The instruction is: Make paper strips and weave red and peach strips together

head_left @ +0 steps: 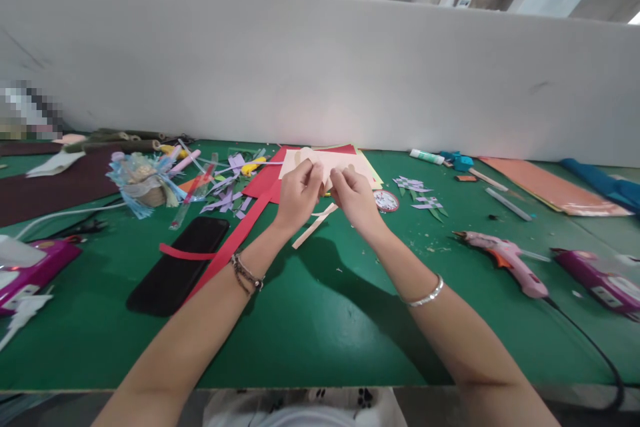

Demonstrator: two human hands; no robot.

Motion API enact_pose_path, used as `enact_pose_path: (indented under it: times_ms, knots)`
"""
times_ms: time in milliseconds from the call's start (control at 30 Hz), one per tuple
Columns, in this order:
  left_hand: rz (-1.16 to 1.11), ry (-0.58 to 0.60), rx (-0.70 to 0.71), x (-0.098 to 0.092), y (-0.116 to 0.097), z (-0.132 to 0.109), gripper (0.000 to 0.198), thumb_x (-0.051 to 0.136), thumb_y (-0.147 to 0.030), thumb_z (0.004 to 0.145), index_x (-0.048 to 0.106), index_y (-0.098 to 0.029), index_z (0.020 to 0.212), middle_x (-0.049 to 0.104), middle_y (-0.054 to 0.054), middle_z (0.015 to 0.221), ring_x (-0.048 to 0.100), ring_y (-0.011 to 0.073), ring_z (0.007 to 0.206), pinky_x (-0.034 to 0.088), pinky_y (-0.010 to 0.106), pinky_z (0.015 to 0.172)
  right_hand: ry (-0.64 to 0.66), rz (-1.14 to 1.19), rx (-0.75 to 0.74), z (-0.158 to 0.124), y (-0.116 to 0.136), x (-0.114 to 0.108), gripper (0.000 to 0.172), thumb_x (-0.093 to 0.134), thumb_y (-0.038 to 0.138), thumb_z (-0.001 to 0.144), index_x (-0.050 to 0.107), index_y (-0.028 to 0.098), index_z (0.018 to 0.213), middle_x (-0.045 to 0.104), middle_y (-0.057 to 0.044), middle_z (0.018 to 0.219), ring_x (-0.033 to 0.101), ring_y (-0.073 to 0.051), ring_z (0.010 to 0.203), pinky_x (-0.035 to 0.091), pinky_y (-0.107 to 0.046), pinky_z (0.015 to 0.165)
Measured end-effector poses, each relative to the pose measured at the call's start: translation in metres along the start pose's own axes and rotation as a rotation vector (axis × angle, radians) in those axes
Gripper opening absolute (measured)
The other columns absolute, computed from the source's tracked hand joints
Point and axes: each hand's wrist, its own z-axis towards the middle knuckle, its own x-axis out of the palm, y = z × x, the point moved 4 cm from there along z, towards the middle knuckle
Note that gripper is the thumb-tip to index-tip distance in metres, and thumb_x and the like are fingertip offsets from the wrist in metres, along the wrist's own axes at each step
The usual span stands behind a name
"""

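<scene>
My left hand (pixel 301 188) and my right hand (pixel 354 192) meet above the table, fingertips pinched close together. Between them is a pale beige paper strip (pixel 326 181), mostly hidden by the fingers. Behind the hands lies a pale pink paper sheet (pixel 367 165) on a red sheet (pixel 260 177) and a yellowish one. A loose beige paper strip (pixel 315 225) rests on the green table just below the hands. To the right of my right hand is a round disc with a red rim (pixel 386 201).
At left are a black phone (pixel 177 267) under a long red paper strip (pixel 240 230), purple paper scraps (pixel 231 197) and a blue-fringed bundle (pixel 143 180). At right lie woven purple paper pieces (pixel 413 185), a pink glue gun (pixel 505 260), a glue stick (pixel 427 157) and purple power strips (pixel 600 280).
</scene>
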Motion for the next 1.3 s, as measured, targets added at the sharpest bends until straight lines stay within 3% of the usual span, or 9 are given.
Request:
enact_pose_path:
  times_ms: [200, 333, 533, 833, 1033, 1167, 1300]
  knots:
    - [0.266, 0.083, 0.008, 0.0026, 0.0056, 0.0023, 0.029, 0.04, -0.029, 0.079, 0.036, -0.018, 0.053, 0.039, -0.005, 0.044, 0.038, 0.0073, 0.041, 0.027, 0.02, 0.041, -0.055, 0.162, 0.061, 0.0005, -0.0026, -0.0025, 0.04, 0.04, 0.041, 0.081, 0.03, 0.02, 0.049, 0.026, 0.008, 0.039, 0.027, -0.006, 0.039, 0.028, -0.023, 0.045]
    - [0.311, 0.155, 0.053, 0.0057, 0.0062, 0.0018, 0.03, 0.038, -0.026, 0.08, 0.039, -0.017, 0.051, 0.038, -0.005, 0.043, 0.036, 0.0074, 0.041, 0.026, 0.02, 0.042, -0.054, 0.152, 0.09, 0.0004, -0.0033, -0.0022, 0.04, 0.042, 0.044, 0.079, 0.032, 0.02, 0.049, 0.029, 0.007, 0.042, 0.029, -0.006, 0.04, 0.025, -0.022, 0.042]
    - [0.29, 0.077, 0.074, 0.0029, 0.0061, 0.0011, 0.034, 0.037, -0.026, 0.082, 0.033, -0.018, 0.05, 0.035, -0.005, 0.042, 0.035, 0.0079, 0.041, 0.025, 0.021, 0.041, -0.111, -0.014, -0.004, -0.0012, -0.0031, -0.0028, 0.033, 0.045, 0.036, 0.077, 0.033, 0.019, 0.052, 0.033, 0.006, 0.05, 0.033, -0.007, 0.049, 0.027, -0.022, 0.047]
    - [0.121, -0.046, -0.019, -0.0023, 0.0046, 0.0007, 0.033, 0.036, -0.03, 0.083, 0.035, -0.019, 0.053, 0.036, -0.005, 0.044, 0.035, 0.0075, 0.041, 0.03, 0.021, 0.042, -0.026, -0.126, -0.062, -0.0007, -0.0025, -0.0006, 0.035, 0.038, 0.028, 0.081, 0.029, 0.019, 0.049, 0.03, 0.007, 0.043, 0.027, -0.007, 0.044, 0.028, -0.024, 0.052]
    - [0.138, 0.03, 0.009, -0.0018, 0.0027, 0.0034, 0.029, 0.036, -0.03, 0.083, 0.034, -0.02, 0.056, 0.035, -0.006, 0.045, 0.035, 0.0075, 0.041, 0.029, 0.021, 0.042, -0.05, -0.025, -0.015, 0.0004, 0.0007, -0.0035, 0.039, 0.037, 0.022, 0.081, 0.027, 0.019, 0.044, 0.03, 0.008, 0.038, 0.026, -0.005, 0.041, 0.036, -0.026, 0.069]
    - [0.298, 0.088, 0.099, 0.0012, 0.0026, 0.0026, 0.034, 0.036, -0.028, 0.082, 0.028, -0.019, 0.051, 0.028, -0.006, 0.043, 0.03, 0.0075, 0.041, 0.024, 0.022, 0.042, -0.075, 0.053, 0.049, 0.0002, 0.0005, -0.0057, 0.036, 0.038, 0.026, 0.082, 0.03, 0.02, 0.047, 0.033, 0.007, 0.041, 0.031, -0.006, 0.042, 0.035, -0.024, 0.055]
    - [0.33, 0.07, 0.148, 0.0014, 0.004, 0.0009, 0.036, 0.033, -0.029, 0.084, 0.027, -0.019, 0.05, 0.027, -0.006, 0.042, 0.028, 0.0073, 0.039, 0.021, 0.023, 0.041, -0.011, 0.043, 0.02, -0.0007, -0.0026, 0.0, 0.035, 0.042, 0.038, 0.08, 0.033, 0.02, 0.052, 0.032, 0.006, 0.045, 0.032, -0.007, 0.044, 0.027, -0.022, 0.043]
